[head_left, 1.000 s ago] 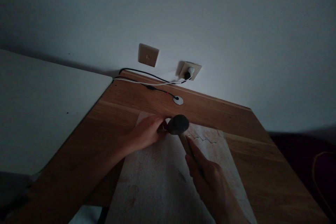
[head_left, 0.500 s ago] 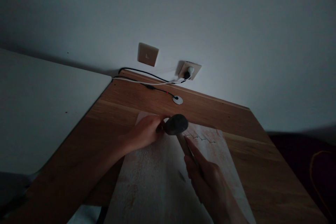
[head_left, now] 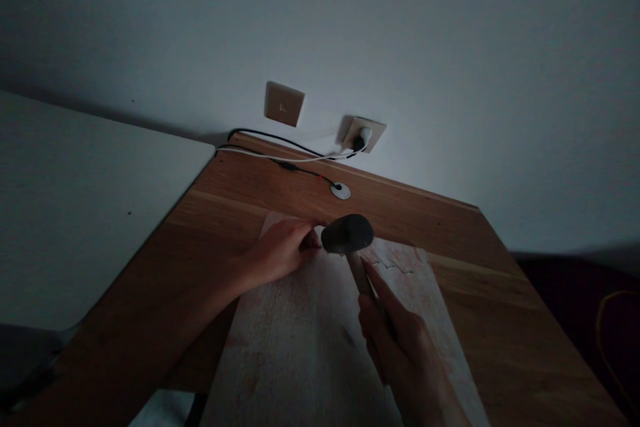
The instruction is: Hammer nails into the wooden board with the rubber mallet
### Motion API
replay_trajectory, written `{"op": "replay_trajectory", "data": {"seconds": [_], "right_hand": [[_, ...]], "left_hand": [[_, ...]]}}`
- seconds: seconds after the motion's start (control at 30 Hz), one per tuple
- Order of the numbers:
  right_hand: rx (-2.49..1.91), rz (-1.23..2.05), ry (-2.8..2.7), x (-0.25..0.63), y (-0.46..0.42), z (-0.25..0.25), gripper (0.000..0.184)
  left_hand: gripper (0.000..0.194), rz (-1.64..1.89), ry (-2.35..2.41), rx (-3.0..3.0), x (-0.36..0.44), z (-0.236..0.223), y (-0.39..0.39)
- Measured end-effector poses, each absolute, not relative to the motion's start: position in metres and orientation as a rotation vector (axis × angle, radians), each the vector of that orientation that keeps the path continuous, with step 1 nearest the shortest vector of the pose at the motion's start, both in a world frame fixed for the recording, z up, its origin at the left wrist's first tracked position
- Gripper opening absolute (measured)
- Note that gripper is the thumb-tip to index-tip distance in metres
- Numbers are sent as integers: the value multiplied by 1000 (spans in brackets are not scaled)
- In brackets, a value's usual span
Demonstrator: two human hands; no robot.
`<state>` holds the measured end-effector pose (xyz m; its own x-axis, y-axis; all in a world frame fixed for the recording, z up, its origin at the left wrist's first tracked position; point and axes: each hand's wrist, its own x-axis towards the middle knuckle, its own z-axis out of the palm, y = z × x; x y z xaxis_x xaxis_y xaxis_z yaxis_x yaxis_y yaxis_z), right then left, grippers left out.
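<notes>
Dark-headed, the one mallet [head_left: 347, 235] is over the far part of a pale, whitewashed-looking board [head_left: 285, 347]; from where I stand I can't tell whether its head touches anything beneath. The right hand [head_left: 400, 333] is wrapped around its handle. The left hand [head_left: 285, 250] is just beside the head, resting near the board's far left, its fingers drawn narrowly together; whether something is pinched in them I can't tell. To the right of the mallet I count at least three thin, shiny nails [head_left: 409, 272] in a loose row; the head may hide more.

The single board lies on a brown wooden tabletop [head_left: 510, 307] set against a grey-white wall [head_left: 450, 80]. The room is dim. Two square plates are on the wall: a left one [head_left: 283, 103] and a right one [head_left: 377, 137] holding two plugs, white and black. A white cable [head_left: 280, 159] and black cables run leftward, one of the black ones ending at a round grommet [head_left: 344, 194].

A strip of wood separates the board from the tabletop's back edge, a broader one from its right edge. On the left, a white panel [head_left: 100, 227] closes in that side.
</notes>
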<state>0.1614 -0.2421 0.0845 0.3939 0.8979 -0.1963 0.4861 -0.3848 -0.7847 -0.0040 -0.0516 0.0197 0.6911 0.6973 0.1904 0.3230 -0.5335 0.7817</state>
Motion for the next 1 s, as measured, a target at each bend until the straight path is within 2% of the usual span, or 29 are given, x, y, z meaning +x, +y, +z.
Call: {"op": "replay_trajectory", "data": {"seconds": [0.07, 0.23, 0.43, 1.0], "right_hand": [[-1999, 826, -1136, 162, -243, 89, 69], [-2038, 805, -1240, 162, -242, 90, 67], [-2015, 683, -1402, 164, -242, 79, 63], [-1985, 664, -1577, 169, -238, 79, 61]], "left_hand": [[19, 618, 784, 2140, -4, 20, -52], [22, 623, 774, 2145, -5, 23, -51], [41, 628, 759, 2169, -5, 24, -51], [51, 642, 786, 2149, -6, 28, -52]]}}
